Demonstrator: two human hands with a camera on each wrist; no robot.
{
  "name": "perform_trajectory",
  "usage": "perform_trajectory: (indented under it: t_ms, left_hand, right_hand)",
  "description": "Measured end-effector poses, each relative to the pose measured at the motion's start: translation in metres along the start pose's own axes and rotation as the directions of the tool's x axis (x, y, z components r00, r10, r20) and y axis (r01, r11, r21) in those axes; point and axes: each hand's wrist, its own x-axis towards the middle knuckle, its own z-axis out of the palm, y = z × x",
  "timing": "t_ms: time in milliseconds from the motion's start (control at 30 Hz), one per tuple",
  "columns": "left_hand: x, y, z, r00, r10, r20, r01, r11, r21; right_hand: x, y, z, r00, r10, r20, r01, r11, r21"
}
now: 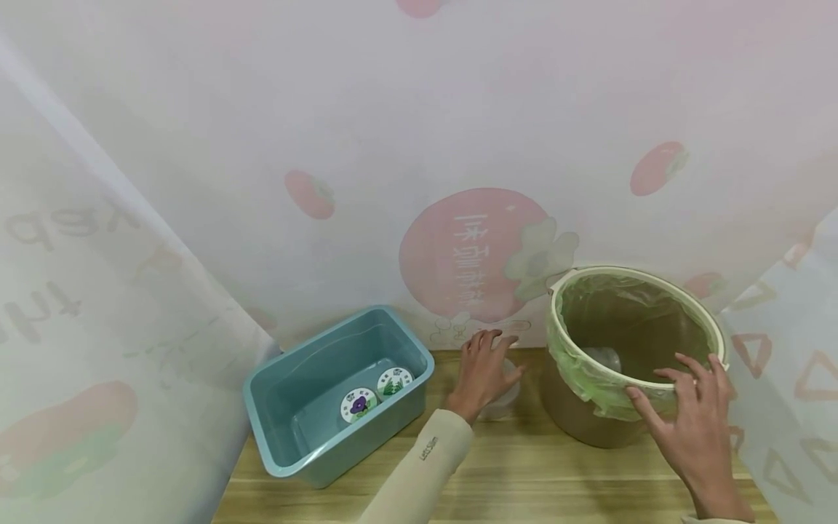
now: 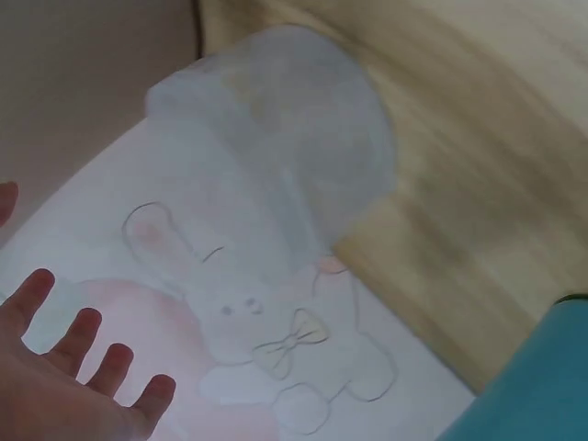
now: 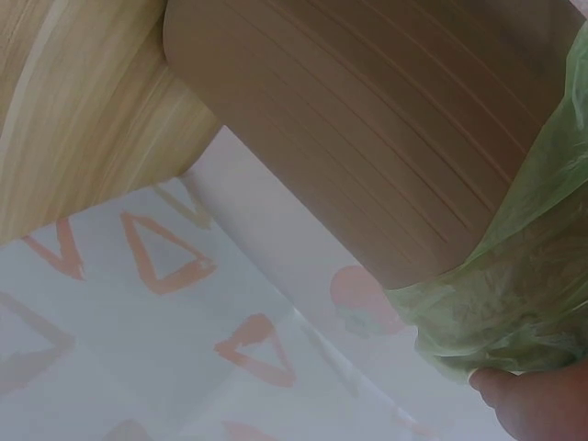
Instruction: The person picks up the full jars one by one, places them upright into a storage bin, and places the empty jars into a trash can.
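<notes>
My left hand (image 1: 483, 375) reaches over the wooden table, fingers spread, right beside a clear plastic cup (image 1: 503, 399). In the left wrist view the cup (image 2: 294, 138) stands apart from the fingertips, and the hand (image 2: 78, 377) holds nothing. My right hand (image 1: 695, 415) rests at the near right rim of a brown trash bin (image 1: 579, 418), with its fingers spread over the edge. A green bag (image 1: 589, 382) lines the bin and folds over its cream rim. The right wrist view has a fingertip (image 3: 533, 400) against the bag's edge.
A teal plastic basin (image 1: 360, 444) stands to the left, with two round plant-picture labels (image 1: 358, 405) inside. Something clear and plastic (image 1: 602, 358) lies in the bin. White walls printed with strawberries (image 1: 474, 255) enclose the table's back and sides.
</notes>
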Motion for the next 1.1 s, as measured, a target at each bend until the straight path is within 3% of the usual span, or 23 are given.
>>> perform_trajectory:
  t_ms: [333,533,667,1100]
  left_hand:
    - [-0.010,-0.014,0.031,0.999,0.007,0.046,-0.008,1.000,0.015]
    - [-0.016,-0.016,0.041,0.989,-0.051,0.137,0.052,0.999,-0.004]
    - [-0.021,-0.017,0.049,0.981,-0.058,0.184,0.058,0.998,0.002]
    - [-0.029,-0.016,0.069,0.986,-0.069,0.149,0.077,0.996,-0.049]
  right_hand:
    - [-0.003,0.000,0.002,0.998,0.055,0.019,-0.055,0.998,-0.015]
    - [-0.003,0.002,0.003,0.999,0.050,0.014,-0.050,0.999,-0.020]
    - [-0.004,0.003,0.004,0.999,0.040,0.006,-0.040,0.999,-0.016]
    - [-0.003,0.003,0.003,1.000,0.015,-0.011,-0.015,1.000,-0.011]
